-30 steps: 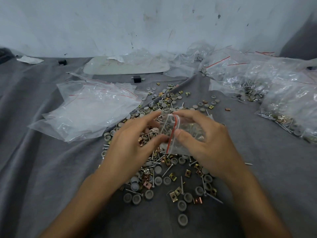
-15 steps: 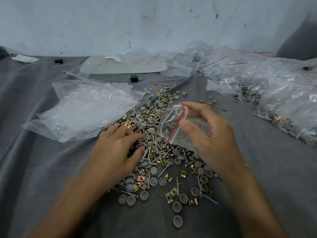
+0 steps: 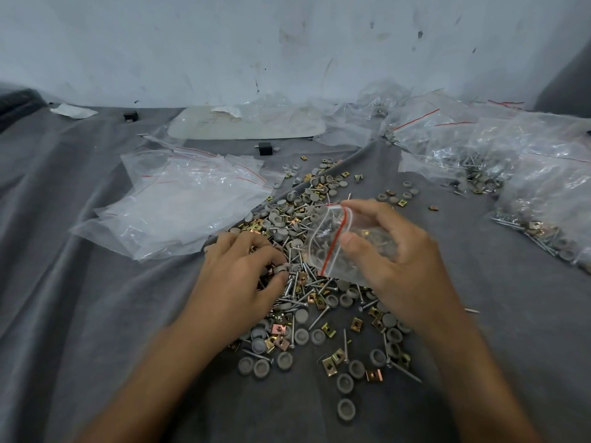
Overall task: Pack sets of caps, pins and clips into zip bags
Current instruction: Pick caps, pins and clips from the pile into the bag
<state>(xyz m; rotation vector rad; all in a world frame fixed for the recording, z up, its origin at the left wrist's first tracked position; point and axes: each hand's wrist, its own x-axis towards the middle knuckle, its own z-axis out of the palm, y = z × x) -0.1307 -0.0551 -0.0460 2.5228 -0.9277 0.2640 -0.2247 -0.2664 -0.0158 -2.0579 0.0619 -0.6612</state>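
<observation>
A loose pile of grey round caps, metal pins and brass clips (image 3: 307, 238) lies on the grey cloth in front of me. My right hand (image 3: 393, 260) holds a small clear zip bag (image 3: 326, 244) with a red strip, its mouth open to the left and some parts inside. My left hand (image 3: 243, 276) lies on the left side of the pile, its thumb and fingers pinching a grey cap (image 3: 281, 269) beside several pins.
A stack of empty zip bags (image 3: 179, 203) lies to the left of the pile. Filled bags (image 3: 499, 167) are heaped at the right and back right. A pale flat tray (image 3: 246, 126) and small black blocks sit near the white wall.
My left hand left the bag's mouth, dropped to the pile and closed its fingers on a cap. The right hand kept holding the bag, tilted slightly.
</observation>
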